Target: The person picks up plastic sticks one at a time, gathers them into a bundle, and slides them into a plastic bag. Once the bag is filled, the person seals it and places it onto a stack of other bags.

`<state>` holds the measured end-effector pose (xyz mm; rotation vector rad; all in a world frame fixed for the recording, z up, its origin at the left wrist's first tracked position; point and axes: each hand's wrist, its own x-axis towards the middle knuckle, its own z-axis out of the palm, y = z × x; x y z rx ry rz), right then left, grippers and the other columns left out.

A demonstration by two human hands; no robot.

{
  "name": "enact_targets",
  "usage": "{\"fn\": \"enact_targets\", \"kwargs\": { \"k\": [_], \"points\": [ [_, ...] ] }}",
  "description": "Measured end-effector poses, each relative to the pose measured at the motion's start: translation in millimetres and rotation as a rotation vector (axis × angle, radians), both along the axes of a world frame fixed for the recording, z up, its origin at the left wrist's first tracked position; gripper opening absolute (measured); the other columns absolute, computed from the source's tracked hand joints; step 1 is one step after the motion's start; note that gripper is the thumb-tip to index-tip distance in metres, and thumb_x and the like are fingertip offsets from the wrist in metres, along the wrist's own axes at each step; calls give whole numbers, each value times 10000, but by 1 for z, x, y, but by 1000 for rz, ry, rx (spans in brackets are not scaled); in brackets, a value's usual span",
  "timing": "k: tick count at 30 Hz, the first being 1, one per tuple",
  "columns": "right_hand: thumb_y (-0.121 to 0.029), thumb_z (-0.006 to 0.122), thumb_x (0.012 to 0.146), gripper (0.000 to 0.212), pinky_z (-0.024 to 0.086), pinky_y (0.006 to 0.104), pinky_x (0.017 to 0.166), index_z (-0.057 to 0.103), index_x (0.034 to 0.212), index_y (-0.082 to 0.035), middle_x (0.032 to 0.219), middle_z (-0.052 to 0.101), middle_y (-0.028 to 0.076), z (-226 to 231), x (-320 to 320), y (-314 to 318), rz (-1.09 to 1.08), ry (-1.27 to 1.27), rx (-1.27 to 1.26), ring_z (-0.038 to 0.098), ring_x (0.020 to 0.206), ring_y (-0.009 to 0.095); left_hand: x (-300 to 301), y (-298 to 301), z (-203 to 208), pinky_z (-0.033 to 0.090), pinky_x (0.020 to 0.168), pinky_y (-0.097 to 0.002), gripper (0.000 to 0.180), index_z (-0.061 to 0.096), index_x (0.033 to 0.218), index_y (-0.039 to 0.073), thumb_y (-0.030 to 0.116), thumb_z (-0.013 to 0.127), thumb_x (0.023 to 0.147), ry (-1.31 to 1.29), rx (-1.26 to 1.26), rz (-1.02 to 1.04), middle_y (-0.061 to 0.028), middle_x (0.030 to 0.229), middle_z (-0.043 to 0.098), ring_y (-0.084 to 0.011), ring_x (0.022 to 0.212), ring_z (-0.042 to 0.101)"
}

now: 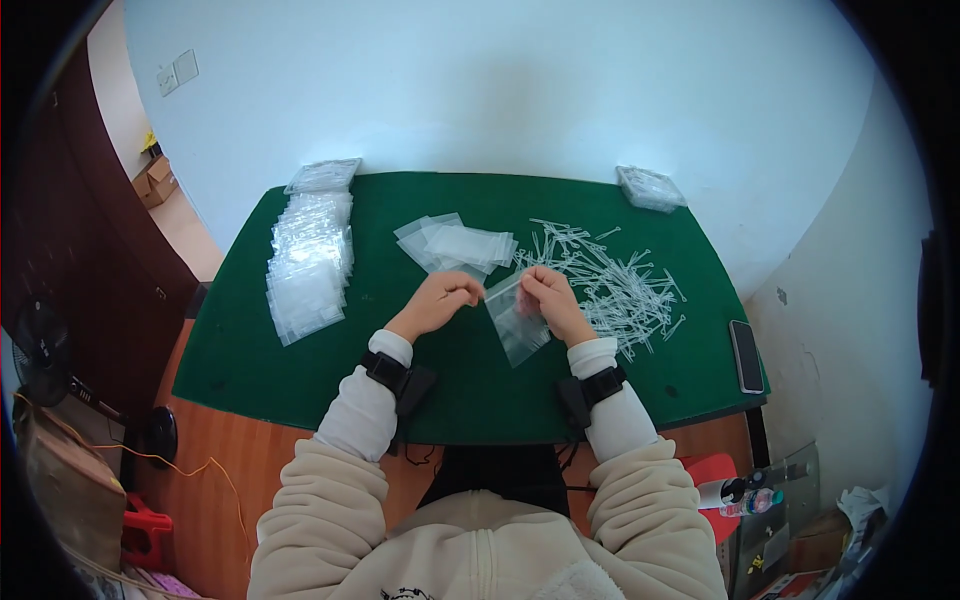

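A small clear zip bag [513, 335] hangs above the front middle of the table, its lower end slanting down to the right. My right hand [553, 303] is closed on the bag's upper right part, thumb and fingers pinched. At the bag's upper left corner, my left hand [440, 304] has its fingertips drawn together on the edge. No contents can be made out in the bag. Just behind lies a loose stack of flat clear bags [462, 246]. To the right of it spreads a heap of thin clear sticks with looped ends [625, 300].
A long overlapping row of filled clear bags [312, 245] runs along the table's left side. More bagged packs [650, 188] sit at the back right corner. A phone [745, 356] lies at the right edge of the green table [480, 405]. A fan [45, 340] stands left.
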<state>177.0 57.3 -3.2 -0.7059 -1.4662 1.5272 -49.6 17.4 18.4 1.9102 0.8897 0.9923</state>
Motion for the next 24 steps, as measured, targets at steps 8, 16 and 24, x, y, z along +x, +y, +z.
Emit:
{"fn": "enact_targets", "kwargs": {
  "k": [8,16,24],
  "points": [
    [-152,501,899,143,419,212,544,568,876,-28,717,565,5,-4,-20,-18,125,14,-154,507,603,73,30,-16,14,436,867,-312,177,649,932,29,50,601,763,130,543,186,-92,1060,571,-208,955,565],
    [-181,525,899,159,374,180,550,589,885,-36,732,567,-19,2,-18,-12,-14,-58,21,483,605,37,17,-10,6,458,681,-244,147,632,918,18,133,611,829,-140,-37,50,-40,805,612,-121,749,580],
    [-121,610,810,112,403,203,567,608,794,-10,691,578,-8,2,-17,-22,49,-182,94,504,621,55,18,-14,2,424,566,-211,161,626,876,13,169,605,841,186,-246,54,-28,720,607,-66,647,542]
  ]
}}
